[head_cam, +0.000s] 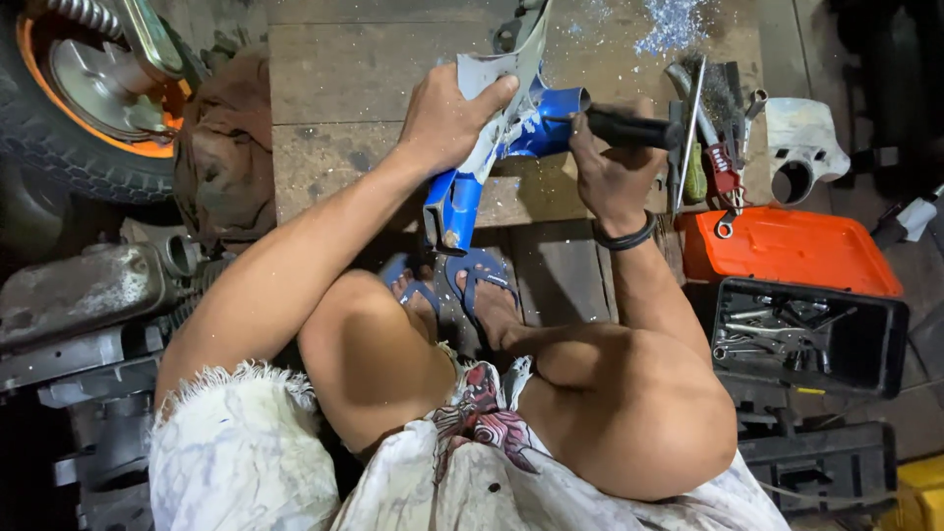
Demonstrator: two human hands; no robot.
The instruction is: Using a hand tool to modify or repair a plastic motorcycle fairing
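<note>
The left hand (447, 118) grips the top of a blue metal part (492, 162), fingers wrapped over its pale grey upper plate and thumb pressed on the near face, so it is closed firmly on that piece. The part slants down from under this hand toward the person's feet, its lower end resting just above the blue sandals (462, 280) on the wooden boards (344, 88). Just to the right of that hand, the right hand (615, 167) is curled tight around the black handle of a tool (634, 128); the tool's thin working end points left and meets the blue part near its rounded tube section. A dark band (626, 239) circles the right wrist.

Beyond the right hand, further right on the boards, lie loose hand tools (713, 138): wrenches, a long thin rod and a red-handled piece, close together. Past them sits a white moulded plastic piece (801, 138) with a round hole. Below those, nearer the person, is an orange case lid (787, 251), and touching its near edge a black tray (806, 334) holding small metal bits. Above the hands, metal shavings (674, 22) glitter on the boards.

Out to the left of the left hand, a brown rag heap (226, 147) lies beside a tyre with an orange rim (88, 98), and below that a grey engine block (88, 295)
</note>
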